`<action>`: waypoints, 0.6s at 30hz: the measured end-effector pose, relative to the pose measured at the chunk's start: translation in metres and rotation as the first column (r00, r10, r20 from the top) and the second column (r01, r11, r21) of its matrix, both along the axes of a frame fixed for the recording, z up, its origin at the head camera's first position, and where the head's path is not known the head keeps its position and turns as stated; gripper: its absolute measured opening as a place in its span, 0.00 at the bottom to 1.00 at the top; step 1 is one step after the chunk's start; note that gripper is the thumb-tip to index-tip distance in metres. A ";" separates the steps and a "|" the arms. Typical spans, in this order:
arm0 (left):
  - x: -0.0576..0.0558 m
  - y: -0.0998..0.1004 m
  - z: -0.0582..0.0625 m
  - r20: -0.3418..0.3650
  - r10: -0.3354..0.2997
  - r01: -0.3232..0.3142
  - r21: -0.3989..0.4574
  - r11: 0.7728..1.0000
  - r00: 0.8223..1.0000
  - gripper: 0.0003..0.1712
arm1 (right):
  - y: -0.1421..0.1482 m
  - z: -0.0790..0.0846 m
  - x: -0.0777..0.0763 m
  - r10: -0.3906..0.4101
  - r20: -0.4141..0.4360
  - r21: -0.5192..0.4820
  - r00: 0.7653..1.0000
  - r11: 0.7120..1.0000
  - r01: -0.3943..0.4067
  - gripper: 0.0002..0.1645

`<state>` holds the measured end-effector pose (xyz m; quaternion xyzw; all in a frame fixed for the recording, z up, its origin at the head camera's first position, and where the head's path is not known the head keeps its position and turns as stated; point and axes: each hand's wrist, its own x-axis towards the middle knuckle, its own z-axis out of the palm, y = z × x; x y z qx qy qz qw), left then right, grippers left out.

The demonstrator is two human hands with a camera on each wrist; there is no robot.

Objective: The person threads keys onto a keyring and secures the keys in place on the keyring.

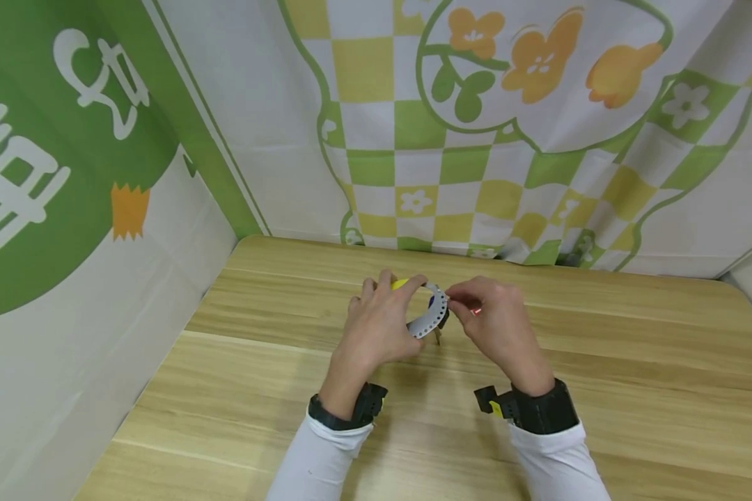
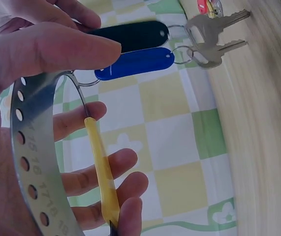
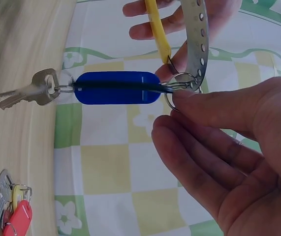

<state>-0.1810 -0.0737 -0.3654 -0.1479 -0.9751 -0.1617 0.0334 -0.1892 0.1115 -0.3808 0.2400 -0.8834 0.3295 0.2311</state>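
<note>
My left hand (image 1: 376, 320) holds a large metal key hoop (image 2: 34, 142), its flat band punched with numbered holes and a yellow sleeve (image 2: 101, 162) on its thin side. Thumb and fingers curl around it from opposite sides. My right hand (image 1: 501, 327) pinches a small split ring (image 3: 171, 103) at the edge of the band. A blue key tag (image 3: 115, 98) and a black key tag (image 2: 140, 35) hang there side by side, each with a silver key at its far end. In the right wrist view the black tag appears edge-on across the blue one.
Both hands are above a wooden table (image 1: 238, 390). Another bunch with a red key tag (image 3: 18, 216) and keys lies on it, mostly hidden behind my right hand in the head view. A green, yellow and white checked curtain (image 1: 413, 167) hangs along the back edge.
</note>
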 end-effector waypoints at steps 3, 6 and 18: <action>0.000 0.000 0.000 0.009 -0.002 0.002 -0.004 1.000 1.000 0.48 | 0.000 0.000 0.000 -0.003 0.021 -0.004 1.000 1.000 0.003 0.10; 0.000 0.000 0.001 0.021 0.000 0.000 -0.008 1.000 1.000 0.48 | 0.002 0.000 0.001 -0.007 0.051 -0.025 0.999 1.000 0.009 0.11; -0.001 -0.004 0.000 0.019 0.006 -0.007 0.044 0.999 1.000 0.50 | 0.032 -0.006 -0.009 -0.154 0.134 -0.045 0.979 0.986 0.161 0.08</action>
